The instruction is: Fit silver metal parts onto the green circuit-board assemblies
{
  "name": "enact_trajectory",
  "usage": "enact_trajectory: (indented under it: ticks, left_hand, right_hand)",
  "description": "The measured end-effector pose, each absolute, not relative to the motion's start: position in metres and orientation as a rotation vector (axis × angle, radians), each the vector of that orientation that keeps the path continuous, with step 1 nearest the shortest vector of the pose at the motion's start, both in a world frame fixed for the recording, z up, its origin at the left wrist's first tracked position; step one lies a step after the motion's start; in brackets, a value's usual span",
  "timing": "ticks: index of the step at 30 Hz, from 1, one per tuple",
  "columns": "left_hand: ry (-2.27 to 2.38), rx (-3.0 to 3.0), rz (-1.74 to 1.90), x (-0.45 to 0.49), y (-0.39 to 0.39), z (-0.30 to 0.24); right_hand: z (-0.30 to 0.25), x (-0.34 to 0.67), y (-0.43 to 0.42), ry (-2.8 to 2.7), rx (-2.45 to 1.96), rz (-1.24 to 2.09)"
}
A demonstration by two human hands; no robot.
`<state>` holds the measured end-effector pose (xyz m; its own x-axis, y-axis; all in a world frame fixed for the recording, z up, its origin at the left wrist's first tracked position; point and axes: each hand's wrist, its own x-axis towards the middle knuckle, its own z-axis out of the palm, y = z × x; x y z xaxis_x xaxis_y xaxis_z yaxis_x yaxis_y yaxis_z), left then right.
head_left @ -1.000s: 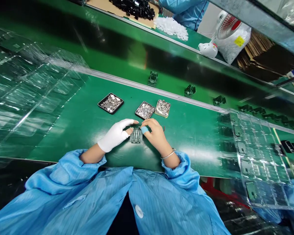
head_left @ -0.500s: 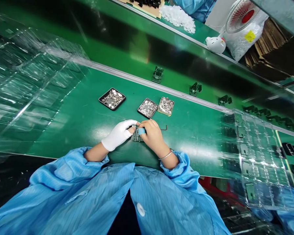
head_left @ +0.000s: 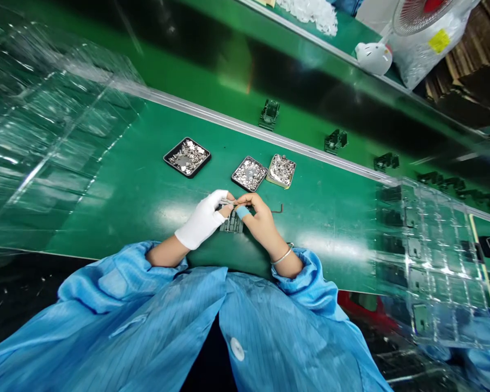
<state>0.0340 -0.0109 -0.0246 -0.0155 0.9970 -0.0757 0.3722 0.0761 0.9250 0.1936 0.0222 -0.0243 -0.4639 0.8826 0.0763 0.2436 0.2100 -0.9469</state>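
Observation:
Just in front of my body, a small green circuit board (head_left: 231, 222) lies between my hands, its far edge covered by my fingers. My left hand (head_left: 204, 216), in a white glove with bare fingertips, is closed on the board's far left edge, thumb toward me. Blue tape wraps the thumb of my bare right hand (head_left: 261, 220). Its thumb and fingers pinch at the far right edge, close to the left fingertips. Any small part between the fingertips is too small to make out. Right of that hand lies a thin dark hex key (head_left: 278, 210).
Beyond my hands sit a black tray (head_left: 187, 158), a second dark tray (head_left: 249, 174) and a yellowish tray (head_left: 282, 170), all with small metal parts. Clear blister trays stand at left (head_left: 57, 141) and right (head_left: 436, 267). Past a metal rail (head_left: 220, 124) are several board assemblies (head_left: 269, 114).
The right fingers have drawn back toward the board's far edge, so more of the board shows. Both hands' fingertips are closer together. The whole view has shifted slightly.

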Motion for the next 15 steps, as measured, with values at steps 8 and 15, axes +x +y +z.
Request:
enact_trajectory:
  ticks: [8,15]
  left_hand:
    - [1.619,1.594,1.001,0.031,-0.013,-0.021]
    - [1.598,1.314,1.218,0.000,-0.011,-0.018]
  right_hand:
    - [-0.029,0.193,0.027,-1.706,-1.049,1.425]
    - [-0.017,0.217,0.031,-2.020,-0.791,1.337]
